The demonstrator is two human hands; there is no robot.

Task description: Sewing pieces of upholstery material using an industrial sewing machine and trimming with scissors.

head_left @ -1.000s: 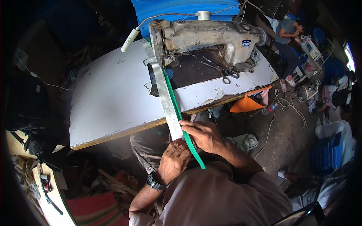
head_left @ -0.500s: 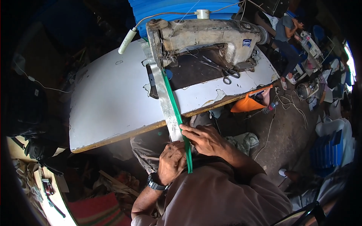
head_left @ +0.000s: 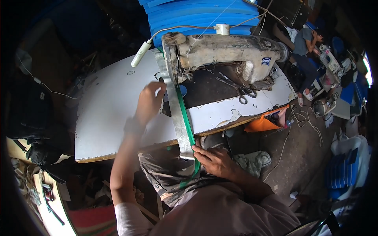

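Note:
A worn sewing machine point(head_left: 224, 55) sits on a chipped white table point(head_left: 102, 126). A silver strip point(head_left: 173, 104) with green edging point(head_left: 187, 122) runs from under its head down over the front edge. My left hand point(head_left: 151, 100) is motion-blurred beside the strip, left of the needle area; its fingers are bent, their grip unclear. My right hand point(head_left: 212, 159) pinches the strip and edging at the lower end, below the table edge. Black-handled scissors point(head_left: 246, 92) lie on the machine bed.
Blue sheets point(head_left: 197, 11) are stacked behind the machine. A white wired stick point(head_left: 139, 55) hangs over the table. An orange pouch point(head_left: 262, 124) hangs under the front edge. Another person point(head_left: 305, 51) sits at a machine at right. Cords point(head_left: 305, 122) lie on the floor.
My left hand has let go of the strip's lower end and moved up toward the machine head. My right hand remains on the strip. The table appears slightly lower in the picture.

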